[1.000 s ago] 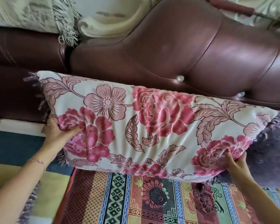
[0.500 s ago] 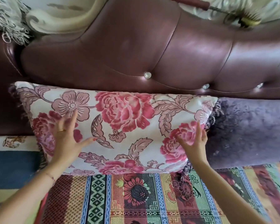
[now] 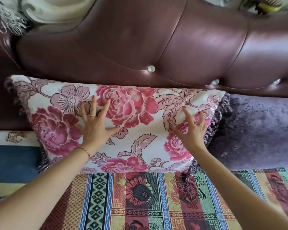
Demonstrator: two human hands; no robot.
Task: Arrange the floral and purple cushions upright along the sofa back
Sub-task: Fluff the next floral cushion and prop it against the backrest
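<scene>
While both arms reach forward from the bottom of the view, the left hand (image 3: 94,128) lies flat on the front of the floral cushion (image 3: 133,130), palm down and fingers spread wide, gripping nothing. It has a thin ring on one finger and a thin bracelet (image 3: 86,151) at the wrist. Its fingertips point up toward the top edge of the cushion, over a large pink bloom left of centre.

To the right, the right hand (image 3: 190,131) also rests on the cushion face, near its right edge. This hand is open too, with the fingers bent and the tips pressing into the fabric, and a ring shows on one finger. It has no hold on anything.

Beneath both hands, the floral cushion stands on its long edge on the seat, leaning against the dark red leather sofa back (image 3: 140,47). Its fringed right side touches the purple cushion (image 3: 259,130), a fuzzy one that stands just beside it against the same back. A striped, patterned cover (image 3: 148,201) lies over the seat in front of both cushions. Pale fringed curtain fabric (image 3: 40,10) hangs behind the sofa at the upper left.
</scene>
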